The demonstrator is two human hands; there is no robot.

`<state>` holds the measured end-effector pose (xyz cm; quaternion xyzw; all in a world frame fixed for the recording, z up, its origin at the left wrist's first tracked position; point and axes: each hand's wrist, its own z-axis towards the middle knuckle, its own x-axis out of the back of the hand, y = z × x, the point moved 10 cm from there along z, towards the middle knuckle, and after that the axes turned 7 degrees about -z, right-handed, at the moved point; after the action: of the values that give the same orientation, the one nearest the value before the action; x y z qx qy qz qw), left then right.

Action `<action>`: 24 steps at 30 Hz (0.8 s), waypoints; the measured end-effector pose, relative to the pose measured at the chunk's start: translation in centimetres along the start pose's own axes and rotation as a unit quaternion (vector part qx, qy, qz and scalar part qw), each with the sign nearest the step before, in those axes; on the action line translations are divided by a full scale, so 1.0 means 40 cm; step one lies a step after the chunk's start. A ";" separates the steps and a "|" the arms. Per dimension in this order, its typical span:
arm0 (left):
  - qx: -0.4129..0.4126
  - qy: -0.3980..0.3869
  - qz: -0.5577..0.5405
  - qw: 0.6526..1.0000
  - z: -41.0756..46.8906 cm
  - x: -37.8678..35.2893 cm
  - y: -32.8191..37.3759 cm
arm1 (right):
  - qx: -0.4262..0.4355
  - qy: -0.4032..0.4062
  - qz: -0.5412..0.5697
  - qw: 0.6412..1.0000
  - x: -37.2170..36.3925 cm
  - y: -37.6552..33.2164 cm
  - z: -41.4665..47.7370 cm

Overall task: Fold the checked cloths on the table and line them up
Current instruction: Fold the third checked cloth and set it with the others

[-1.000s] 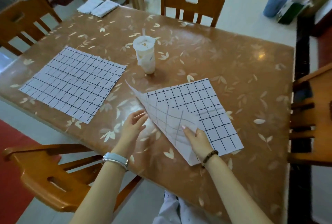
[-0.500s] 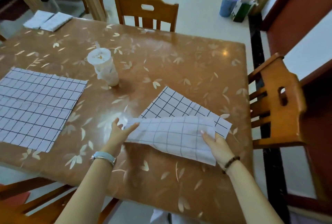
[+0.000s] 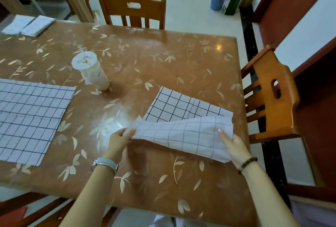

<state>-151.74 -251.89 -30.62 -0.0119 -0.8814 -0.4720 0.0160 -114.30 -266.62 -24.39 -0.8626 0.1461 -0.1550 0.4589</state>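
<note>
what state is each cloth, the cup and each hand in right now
right cloth, half folded, near edge lifted over the far half
left cloth, spread flat, unfolded
far folded cloths, folded, side by side
cup, upright, lid on
left hand, pinches the right cloth's left corner
right hand, holds the right cloth's right end

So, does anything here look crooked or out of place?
The half-folded checked cloth: its flap, held by the left hand and right hand, lies crooked across the layer beneath, edges unmatched. Nothing looks spilled.

Grey-blue watch [image 3: 106, 163] on left wrist — brown bead bracelet [image 3: 247, 163] on right.
</note>
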 end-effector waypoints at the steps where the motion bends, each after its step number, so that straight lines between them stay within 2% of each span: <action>1: -0.017 0.001 -0.001 1.000 -0.006 -0.004 0.014 | 0.002 0.002 -0.002 1.000 0.006 0.002 0.000; 8: -0.111 0.040 -0.006 0.993 -0.039 -0.010 0.105 | -0.015 0.043 -0.030 0.999 0.044 0.025 0.000; 17: -0.163 0.014 -0.007 0.986 0.003 -0.100 0.194 | -0.014 0.121 -0.044 0.992 0.118 0.035 0.033; 24: -0.188 0.021 0.084 0.978 0.090 -0.184 0.211 | -0.037 0.181 -0.042 0.982 0.169 0.050 0.114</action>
<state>-144.14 -244.27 -25.89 -0.0789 -0.7723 -0.6262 0.0718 -106.55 -266.94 -27.59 -0.8419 0.1957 -0.3225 0.3858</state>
